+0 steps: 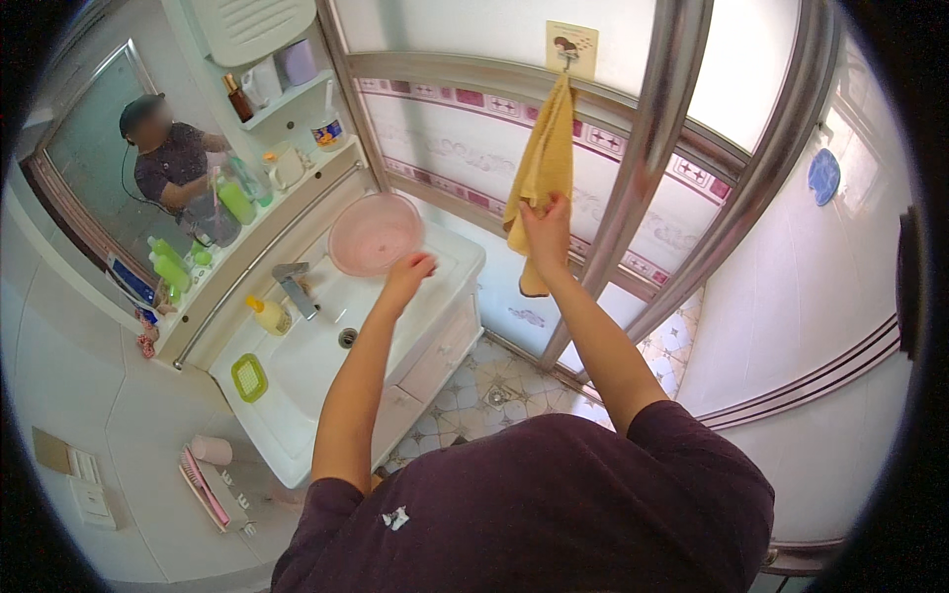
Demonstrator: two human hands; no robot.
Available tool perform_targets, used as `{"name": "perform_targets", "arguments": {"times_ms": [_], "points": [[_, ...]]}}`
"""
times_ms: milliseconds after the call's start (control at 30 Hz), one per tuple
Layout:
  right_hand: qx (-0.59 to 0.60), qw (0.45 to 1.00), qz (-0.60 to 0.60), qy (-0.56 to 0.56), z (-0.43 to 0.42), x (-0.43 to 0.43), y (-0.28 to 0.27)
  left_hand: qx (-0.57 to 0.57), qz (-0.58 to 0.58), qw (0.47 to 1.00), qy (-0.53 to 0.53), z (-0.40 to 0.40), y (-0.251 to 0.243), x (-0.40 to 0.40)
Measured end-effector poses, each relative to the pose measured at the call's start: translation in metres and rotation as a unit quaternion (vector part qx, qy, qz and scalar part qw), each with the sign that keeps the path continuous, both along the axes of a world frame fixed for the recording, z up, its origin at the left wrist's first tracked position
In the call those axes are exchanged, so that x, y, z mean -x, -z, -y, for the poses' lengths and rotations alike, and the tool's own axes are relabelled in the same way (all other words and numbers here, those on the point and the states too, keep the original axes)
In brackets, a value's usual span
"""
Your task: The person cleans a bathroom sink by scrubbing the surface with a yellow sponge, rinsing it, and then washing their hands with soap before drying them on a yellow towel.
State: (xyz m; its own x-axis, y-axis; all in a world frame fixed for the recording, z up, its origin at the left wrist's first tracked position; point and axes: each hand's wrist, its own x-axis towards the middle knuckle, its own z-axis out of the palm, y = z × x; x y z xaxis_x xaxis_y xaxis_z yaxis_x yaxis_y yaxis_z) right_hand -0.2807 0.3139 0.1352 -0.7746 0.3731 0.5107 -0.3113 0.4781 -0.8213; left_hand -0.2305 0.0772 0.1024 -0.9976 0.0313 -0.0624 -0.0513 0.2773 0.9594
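Observation:
A yellow towel (545, 148) hangs from a hook on the glass partition. My right hand (546, 226) pinches its lower part between thumb and fingers. My left hand (410, 278) is above the washbasin's right part, beside a pink plastic basin (376, 233); its fingers are curled and slightly blurred, and whether they hold anything cannot be told. The white washbasin (304, 370) has a metal faucet (296, 289), with a yellow pump bottle (269, 316) to its left and a green soap dish (249, 377) near the basin's left end.
Green bottles (236, 199), a cup and a jar (327, 133) line the ledge below the mirror (96, 148). A metal rail (267, 267) runs along it. The sliding door's metal frame (630, 178) stands at the right. A wall holder (215, 493) with a pink brush is at lower left.

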Motion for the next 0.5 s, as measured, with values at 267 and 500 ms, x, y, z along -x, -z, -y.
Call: {"name": "perform_targets", "arguments": {"times_ms": [267,500], "points": [[-0.157,0.974,-0.149,-0.068,-0.064,-0.033,-0.02,-0.186,0.003,0.982,-0.001,-0.133,-0.002,0.025],[0.133,0.96,-0.069,-0.239,-0.098,-0.051,-0.072,-0.284,-0.072,0.95,-0.109,-0.187,0.006,0.019]]}}
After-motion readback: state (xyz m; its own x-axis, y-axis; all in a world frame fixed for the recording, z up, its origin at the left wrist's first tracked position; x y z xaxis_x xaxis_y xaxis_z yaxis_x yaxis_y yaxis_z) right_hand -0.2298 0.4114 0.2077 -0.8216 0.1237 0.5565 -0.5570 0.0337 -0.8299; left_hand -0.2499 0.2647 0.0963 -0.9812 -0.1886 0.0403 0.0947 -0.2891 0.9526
